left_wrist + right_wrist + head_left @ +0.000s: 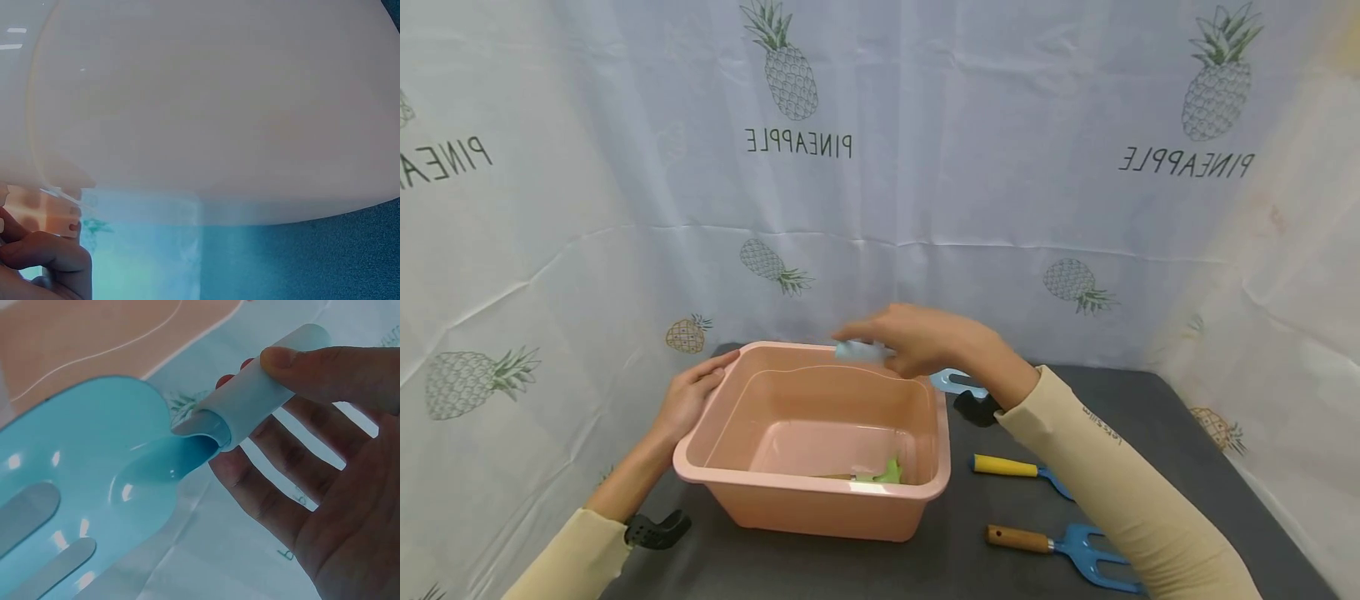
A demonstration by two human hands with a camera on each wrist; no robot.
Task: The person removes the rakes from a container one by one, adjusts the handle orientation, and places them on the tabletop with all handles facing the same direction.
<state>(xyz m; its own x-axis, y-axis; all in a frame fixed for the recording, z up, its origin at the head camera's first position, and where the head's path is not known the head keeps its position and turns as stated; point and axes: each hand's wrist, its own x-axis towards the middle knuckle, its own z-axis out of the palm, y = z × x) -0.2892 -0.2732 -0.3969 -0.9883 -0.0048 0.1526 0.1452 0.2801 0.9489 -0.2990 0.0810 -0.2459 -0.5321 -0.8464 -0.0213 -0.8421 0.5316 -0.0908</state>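
A pink plastic basin stands on the dark table in the head view. My left hand grips its left rim, with curled fingers also showing at the lower left of the left wrist view. Over the back right of the basin, my right hand holds a light blue slotted scoop by its pale handle, thumb on one side and fingers on the other. The scoop's wide slotted head tilts away from the palm. Inside the basin, near its front wall, lies a green tool, partly hidden by the rim.
To the basin's right lie a yellow-handled tool with a blue end, partly behind the right sleeve, and a blue hand fork with a wooden handle. A pineapple-print curtain surrounds the dark table.
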